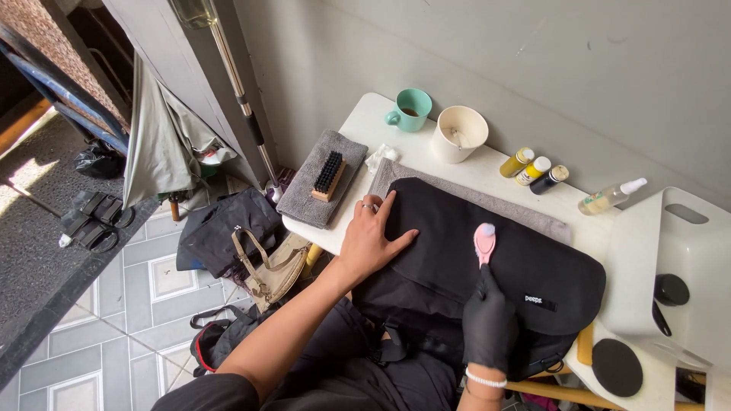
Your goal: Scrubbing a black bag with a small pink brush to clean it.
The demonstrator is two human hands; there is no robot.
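A black bag (525,266) lies on a grey towel (495,202) on the white table (365,122). My left hand (371,236), bare with a ring, lies flat on the bag's left part with fingers spread. My right hand (489,323), in a black glove, grips a small pink brush (484,242) whose head rests on the bag's flap.
A wooden brush (329,176) lies on a folded grey cloth (320,179). At the back stand a teal mug (411,109), a white cup (458,133), three small bottles (534,170) and a spray bottle (609,198). A white bin (670,266) stands right. Bags (244,243) lie on the tiled floor.
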